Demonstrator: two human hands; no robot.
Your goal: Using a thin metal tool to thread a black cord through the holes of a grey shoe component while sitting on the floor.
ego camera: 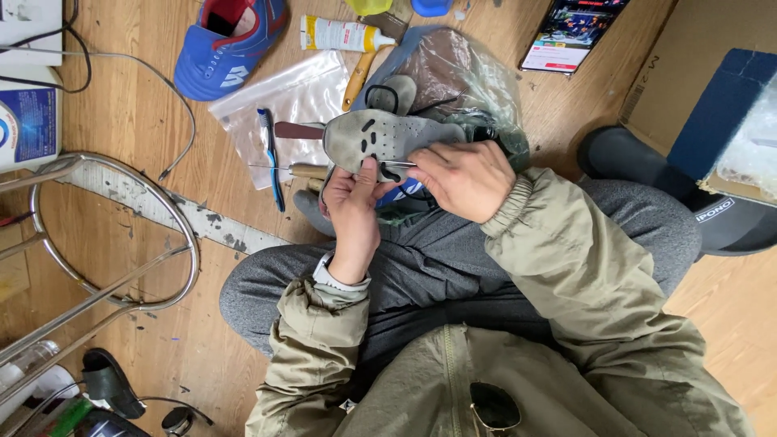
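Head view, looking down at a person seated cross-legged on a wooden floor (162, 146), working on a grey shoe sole (380, 137) held over the lap. The sole lies tread-side up, its toe end well beyond the fingertips and its heel end pinched between the two hands. The left hand (352, 206) comes up from below with the wrist bent back, thumb on top of the sole's near edge and the other fingers curled beneath it, clenched on the sole. The right hand (461, 178) comes in from the side, forearm across the knee, knuckles up, its fingers closed on a thin metal tool (401, 164) whose tip lies just at the left thumb; whether it is a needle or an awl is too small to tell. To do this step well, I judge the left grip should stay firm and close to the working point so the edge does not flex, while the right keeps the tool low and angled away from the left thumb. Beyond the fingertips lie a clear plastic bag (299, 101), a blue shoe (231, 44), a glue tube (344, 35) and a blue toothbrush (271, 158).
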